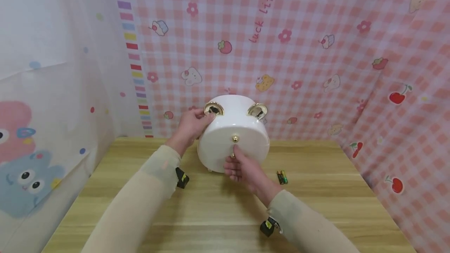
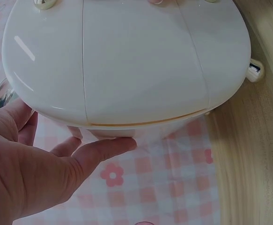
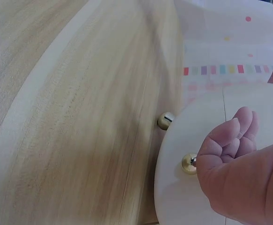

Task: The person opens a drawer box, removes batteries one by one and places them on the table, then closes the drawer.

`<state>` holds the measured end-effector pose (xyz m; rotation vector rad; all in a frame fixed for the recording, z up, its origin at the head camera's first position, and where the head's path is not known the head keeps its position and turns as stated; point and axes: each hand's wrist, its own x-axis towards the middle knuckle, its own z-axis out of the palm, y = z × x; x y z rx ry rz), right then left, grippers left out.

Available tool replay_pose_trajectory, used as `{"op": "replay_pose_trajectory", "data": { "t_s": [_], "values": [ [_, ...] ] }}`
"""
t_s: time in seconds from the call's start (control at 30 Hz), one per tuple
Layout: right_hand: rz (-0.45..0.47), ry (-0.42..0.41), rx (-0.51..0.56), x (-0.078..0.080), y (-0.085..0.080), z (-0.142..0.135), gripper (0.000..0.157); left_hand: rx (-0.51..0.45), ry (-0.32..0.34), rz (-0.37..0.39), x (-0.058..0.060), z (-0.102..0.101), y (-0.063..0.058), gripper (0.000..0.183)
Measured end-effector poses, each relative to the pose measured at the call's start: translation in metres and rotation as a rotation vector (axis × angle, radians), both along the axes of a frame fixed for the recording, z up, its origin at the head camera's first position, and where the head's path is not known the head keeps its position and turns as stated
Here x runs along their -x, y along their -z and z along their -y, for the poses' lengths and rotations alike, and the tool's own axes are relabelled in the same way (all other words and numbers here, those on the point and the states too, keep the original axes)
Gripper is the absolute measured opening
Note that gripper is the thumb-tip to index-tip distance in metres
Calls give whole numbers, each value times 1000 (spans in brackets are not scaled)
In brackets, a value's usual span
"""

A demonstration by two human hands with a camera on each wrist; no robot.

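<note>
A white rounded drawer box (image 1: 214, 147) with gold-trimmed ears stands on the table. Its front has three sections; a thin tan line edges the middle one in the left wrist view. My left hand (image 1: 191, 126) grips the box's left side by the left ear (image 1: 213, 108), digits spread along the side (image 2: 106, 149). With thumb and curled fingers, my right hand (image 1: 246, 169) pinches the middle knob, mostly hidden behind the thumb. The top knob (image 1: 235, 138) shows above it, and the bottom knob (image 3: 189, 164) sits beside the fingers in the right wrist view.
Two small batteries (image 1: 282, 177) lie on the wooden table (image 1: 218, 214) to the right of the box. A pink checked cloth (image 1: 246, 61) hangs close behind it, and more printed cloth encloses both sides. Gold feet (image 2: 255, 70) hold the box off the tabletop.
</note>
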<state>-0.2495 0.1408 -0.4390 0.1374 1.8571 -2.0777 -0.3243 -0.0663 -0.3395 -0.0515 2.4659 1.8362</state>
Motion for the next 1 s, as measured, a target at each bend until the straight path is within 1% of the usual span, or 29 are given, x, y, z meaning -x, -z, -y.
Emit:
{"op": "replay_pose_trajectory", "data": {
  "t_s": [0.27, 0.47, 0.57, 0.77, 1.0],
  "values": [
    [-2, 16, 8, -3, 0, 1, 71, -9, -4, -5, 1, 1, 1, 53],
    [-14, 50, 14, -6, 1, 2, 57, -10, 0, -21, 0, 1, 2, 53],
    [-6, 70, 30, -6, 2, 2, 50, -13, 3, -27, 0, 1, 3, 53],
    [10, 100, 59, -7, 2, 3, 45, -11, -4, -29, 0, 1, 3, 52],
    [29, 120, 65, -9, 1, 4, 41, -7, -16, -38, 1, -1, 4, 51]
  ]
}}
